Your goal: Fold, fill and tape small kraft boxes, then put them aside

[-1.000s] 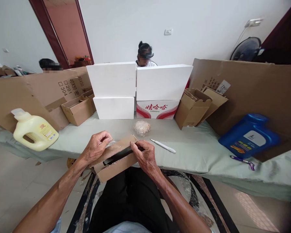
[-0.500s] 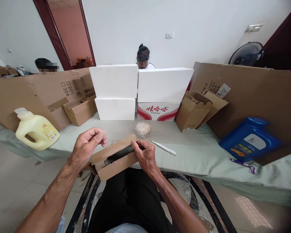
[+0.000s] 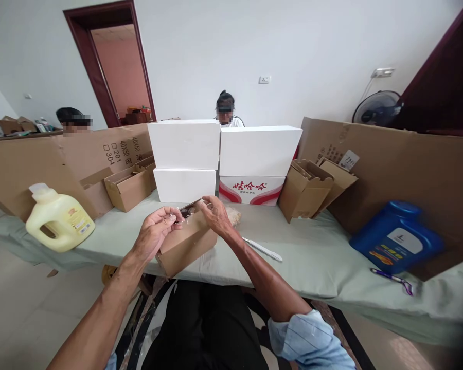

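A small brown cardboard box (image 3: 191, 241) stands at the front edge of the table, with an opening along its top. Dark contents show in part inside it. My left hand (image 3: 158, 228) is at the box's left end, thumb and fingers pinched on a bit of clear plastic film (image 3: 176, 212). On the far side, my right hand (image 3: 216, 216) grips the box's upper edge, its fingertips partly hidden. Just beyond that hand lies a clear plastic bundle with pale contents (image 3: 233, 215), half covered by it. A white craft knife (image 3: 262, 249) rests to the right, under my right forearm's line.
White boxes (image 3: 185, 144) and a red-and-white carton (image 3: 252, 190) are stacked at the back. Open cardboard boxes (image 3: 308, 190) flank them. A yellow jug (image 3: 57, 218) stands left; a blue jug (image 3: 397, 236) and a purple pen (image 3: 391, 277) are right. Two people sit beyond the cardboard.
The box has moved forward from above my lap onto the table edge and tipped, its opening now facing away. My left hand came right to the box; my right hand shifted farther along its edge.
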Tool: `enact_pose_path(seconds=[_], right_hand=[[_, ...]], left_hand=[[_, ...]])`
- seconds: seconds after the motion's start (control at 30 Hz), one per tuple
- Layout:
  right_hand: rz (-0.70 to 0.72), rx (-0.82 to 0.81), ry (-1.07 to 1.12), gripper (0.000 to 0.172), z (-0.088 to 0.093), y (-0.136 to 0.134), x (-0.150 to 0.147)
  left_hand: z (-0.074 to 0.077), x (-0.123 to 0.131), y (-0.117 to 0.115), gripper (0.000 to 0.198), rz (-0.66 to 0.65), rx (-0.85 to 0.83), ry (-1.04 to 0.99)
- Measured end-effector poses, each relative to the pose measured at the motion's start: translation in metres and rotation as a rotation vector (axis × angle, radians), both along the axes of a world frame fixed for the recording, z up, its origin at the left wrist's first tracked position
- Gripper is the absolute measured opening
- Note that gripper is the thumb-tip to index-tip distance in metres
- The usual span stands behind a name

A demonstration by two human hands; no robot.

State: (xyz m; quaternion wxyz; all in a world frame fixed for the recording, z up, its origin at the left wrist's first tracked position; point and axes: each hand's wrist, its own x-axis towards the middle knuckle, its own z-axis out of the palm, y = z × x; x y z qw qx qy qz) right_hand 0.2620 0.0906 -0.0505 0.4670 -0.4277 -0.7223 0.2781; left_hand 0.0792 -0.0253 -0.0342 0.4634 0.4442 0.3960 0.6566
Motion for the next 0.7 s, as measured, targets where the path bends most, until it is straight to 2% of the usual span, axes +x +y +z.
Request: enact_pose_path(seconds=[0.07,0.13,0.2,0.27,0.37,0.43,0.5,0.6,0.7], right_hand=[[0.026,0.122,0.088,0.032,0.002,-0.001,0.008],[0.130,0.196,0.143,0.039,0.009,-0.007,0.017],[0.336,0.127,0.125,0.047,0.018,-0.015,0.024],[0.540,-0.022,0.101,0.053,0.024,-0.021,0.026],[0.701,-0.179,0.177,0.050,0.019,-0.025,0.021],[0.732,-0.229,0.264,0.050,0.009,-0.025,0.016],[0.705,-0.229,0.321,0.053,-0.003,-0.027,0.010],[0.613,-0.158,0.377,0.054,-0.017,-0.033,0.004],[0.617,-0.020,0.376,0.058,-0.020,-0.040,0.002]], left_hand=[[-0.003,-0.004,0.008,0.046,-0.010,-0.033,0.007],[-0.004,-0.005,0.011,0.046,-0.023,-0.048,0.039],[-0.003,-0.005,0.011,0.045,-0.033,-0.051,0.073],[-0.002,-0.003,0.011,0.043,-0.037,-0.046,0.100],[-0.001,0.000,0.011,0.041,-0.041,-0.040,0.120],[-0.001,0.002,0.013,0.041,-0.052,-0.053,0.108],[-0.001,0.003,0.014,0.041,-0.075,-0.069,0.088],[-0.003,0.002,0.013,0.042,-0.114,-0.080,0.088],[-0.006,-0.003,0.012,0.042,-0.151,-0.095,0.125]])
